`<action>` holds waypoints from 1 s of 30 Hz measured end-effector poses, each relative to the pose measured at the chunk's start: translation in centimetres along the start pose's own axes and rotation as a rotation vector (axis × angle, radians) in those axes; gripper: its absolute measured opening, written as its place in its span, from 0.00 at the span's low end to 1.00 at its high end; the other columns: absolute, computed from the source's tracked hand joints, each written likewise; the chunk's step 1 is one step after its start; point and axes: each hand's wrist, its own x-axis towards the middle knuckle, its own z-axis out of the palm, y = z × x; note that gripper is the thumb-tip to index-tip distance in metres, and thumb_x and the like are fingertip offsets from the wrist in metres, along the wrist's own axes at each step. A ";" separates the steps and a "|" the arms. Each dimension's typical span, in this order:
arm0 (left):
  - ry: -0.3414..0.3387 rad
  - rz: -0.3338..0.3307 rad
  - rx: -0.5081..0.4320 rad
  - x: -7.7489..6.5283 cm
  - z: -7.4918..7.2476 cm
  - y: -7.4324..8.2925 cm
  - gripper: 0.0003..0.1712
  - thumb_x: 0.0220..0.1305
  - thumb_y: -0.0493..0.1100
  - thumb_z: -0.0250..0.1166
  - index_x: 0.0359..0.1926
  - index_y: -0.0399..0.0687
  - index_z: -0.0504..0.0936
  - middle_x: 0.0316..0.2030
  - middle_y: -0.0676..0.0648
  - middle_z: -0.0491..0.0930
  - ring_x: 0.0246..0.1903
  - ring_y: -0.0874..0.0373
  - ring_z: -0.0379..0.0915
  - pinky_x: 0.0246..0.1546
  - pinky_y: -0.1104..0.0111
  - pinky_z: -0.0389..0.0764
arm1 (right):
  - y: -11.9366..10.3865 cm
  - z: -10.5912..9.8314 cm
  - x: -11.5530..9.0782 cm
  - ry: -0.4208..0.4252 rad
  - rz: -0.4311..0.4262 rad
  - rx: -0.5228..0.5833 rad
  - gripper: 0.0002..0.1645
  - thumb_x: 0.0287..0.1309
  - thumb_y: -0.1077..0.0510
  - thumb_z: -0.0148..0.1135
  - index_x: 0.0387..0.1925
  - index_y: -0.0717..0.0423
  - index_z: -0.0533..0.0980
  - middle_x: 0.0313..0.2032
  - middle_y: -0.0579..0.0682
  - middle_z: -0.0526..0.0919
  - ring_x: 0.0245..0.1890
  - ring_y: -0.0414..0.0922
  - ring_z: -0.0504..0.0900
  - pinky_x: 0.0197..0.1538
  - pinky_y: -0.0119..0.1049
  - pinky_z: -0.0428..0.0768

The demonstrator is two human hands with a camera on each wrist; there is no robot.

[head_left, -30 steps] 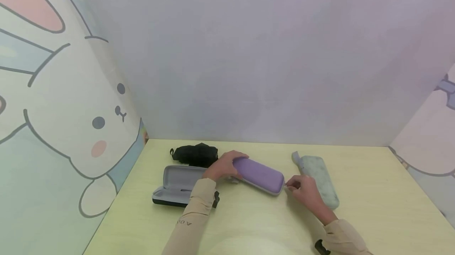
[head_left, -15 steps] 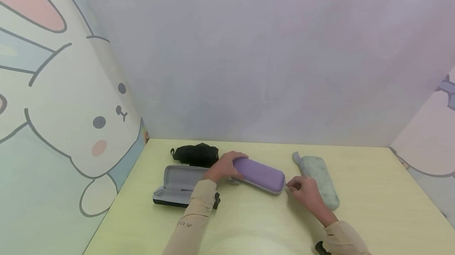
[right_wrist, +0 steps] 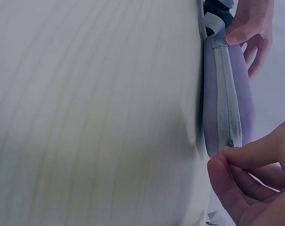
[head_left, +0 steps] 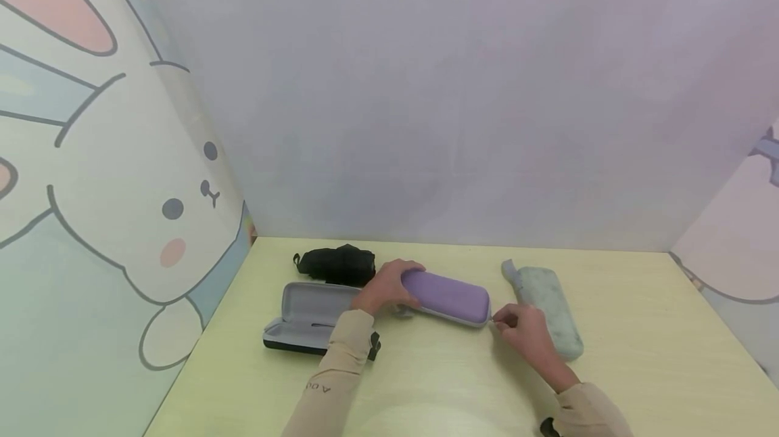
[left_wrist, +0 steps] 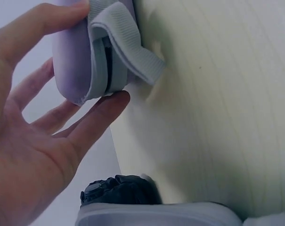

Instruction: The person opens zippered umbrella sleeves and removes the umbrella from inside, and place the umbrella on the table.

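Note:
A purple zippered case [head_left: 453, 296] lies on the table near its middle, its left end gripped by my left hand [head_left: 389, 285]. In the left wrist view, the thumb is on the case near a pale strap [left_wrist: 126, 44], and fingers curl around the end. My right hand [head_left: 526, 332] is at the opposite end, where thumb and index finger pinch the tab of the zipper slider [right_wrist: 230, 143]. Along the side seen in the right wrist view, the zipper looks drawn together. The tab itself is mostly hidden by the fingertips.
Beside my left forearm, a black case with grey lining [head_left: 310, 312] lies with its lid up. Behind it sits a black fabric bundle [head_left: 337, 264] with a small loop. A pale green case [head_left: 550, 312] with a strap lies just right of my right hand.
The purple case's right end has swung slightly away from me, turning about the left-hand end. Both hands keep their holds and stay nearly in place.

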 end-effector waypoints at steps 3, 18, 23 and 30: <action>0.007 0.001 -0.004 -0.1 0.0 0.2 0.40 0.35 0.39 0.81 0.56 0.53 0.78 0.54 0.48 0.75 0.53 0.53 0.69 0.51 0.61 0.71 | 0.0 0.1 -0.1 -0.001 0.002 0.003 0.08 0.41 0.74 0.64 0.21 0.60 0.81 0.21 0.48 0.82 0.22 0.39 0.77 0.27 0.29 0.73; 0.028 -0.005 0.015 -0.2 0.2 0.5 0.40 0.35 0.40 0.81 0.56 0.50 0.78 0.52 0.46 0.76 0.51 0.51 0.70 0.50 0.61 0.73 | -0.6 0.3 -0.6 0.010 -0.003 -0.005 0.08 0.40 0.73 0.65 0.21 0.59 0.81 0.21 0.49 0.83 0.23 0.41 0.79 0.28 0.30 0.74; 0.027 -0.019 0.009 -0.4 0.2 0.5 0.40 0.35 0.40 0.80 0.56 0.51 0.78 0.52 0.47 0.76 0.51 0.52 0.70 0.50 0.61 0.72 | -0.8 0.6 -0.8 0.007 0.028 -0.003 0.07 0.41 0.72 0.65 0.22 0.59 0.81 0.22 0.51 0.83 0.23 0.41 0.79 0.28 0.30 0.75; 0.032 -0.027 0.003 -0.6 0.2 0.7 0.40 0.36 0.40 0.80 0.56 0.50 0.78 0.52 0.46 0.76 0.51 0.51 0.70 0.50 0.60 0.72 | -1.3 1.0 -1.1 0.027 0.023 -0.010 0.07 0.41 0.72 0.65 0.21 0.58 0.81 0.21 0.50 0.83 0.22 0.41 0.79 0.28 0.30 0.75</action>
